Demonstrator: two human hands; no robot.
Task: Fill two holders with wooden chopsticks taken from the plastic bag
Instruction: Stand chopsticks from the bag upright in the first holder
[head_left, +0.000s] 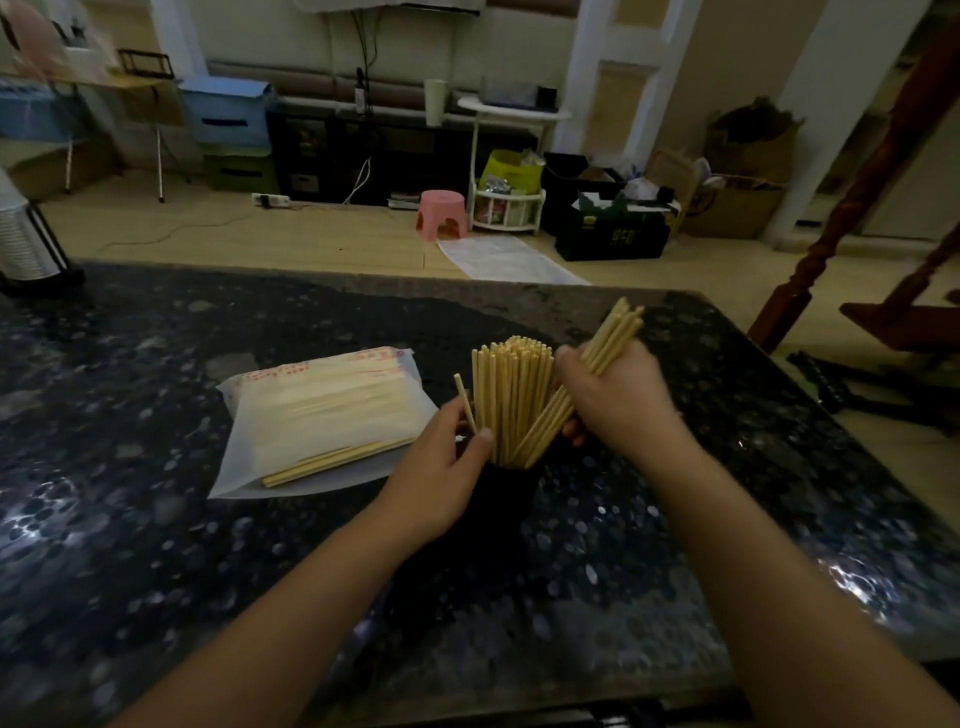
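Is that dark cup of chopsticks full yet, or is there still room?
Nearly full: the dark holder is packed with upright chopsticks, and the right hand is angling another bundle into it.

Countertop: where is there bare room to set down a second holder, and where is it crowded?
Free: the countertop left of the plastic bag and the near strip between the forearms. Crowded: the middle, where the left hand, black holder and right hand with its bundle of chopsticks meet.

left hand (441, 467): fingers pinched | right hand (618, 400): fingers clenched, forearms extended
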